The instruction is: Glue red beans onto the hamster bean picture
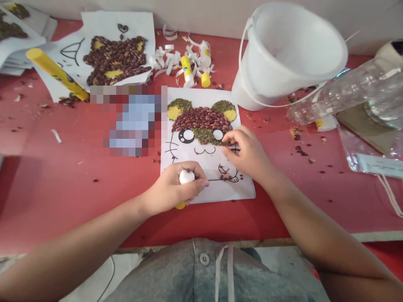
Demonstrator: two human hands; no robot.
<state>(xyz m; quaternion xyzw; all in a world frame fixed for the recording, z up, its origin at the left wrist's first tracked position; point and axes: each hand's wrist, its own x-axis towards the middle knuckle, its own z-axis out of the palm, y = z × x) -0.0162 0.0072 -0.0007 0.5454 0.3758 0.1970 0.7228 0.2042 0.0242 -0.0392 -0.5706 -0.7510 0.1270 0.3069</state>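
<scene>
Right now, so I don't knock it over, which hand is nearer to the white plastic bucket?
Right hand: it rests on the paper sheet, below and to the left of the white plastic bucket. The left hand is farther away, gripping a glue stick at the sheet's lower left.

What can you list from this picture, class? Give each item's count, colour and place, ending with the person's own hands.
Hamster picture: 1, brown and green beans on white paper, centre.
Second bean picture: 1, brown and yellow on white paper, top left.
Loose glue sticks: 2, white and yellow, top centre, among paper strips.
Held glue stick: 1, white and yellow, centre.
Yellow tube: 1, yellow, top left.
Bucket: 1, white, top right.
Plastic bottle: 1, clear, right.
Table: 1, red, under everything.
Left hand: 1, gripping the held glue stick.
Right hand: 1, fingers at the hamster picture.
</scene>
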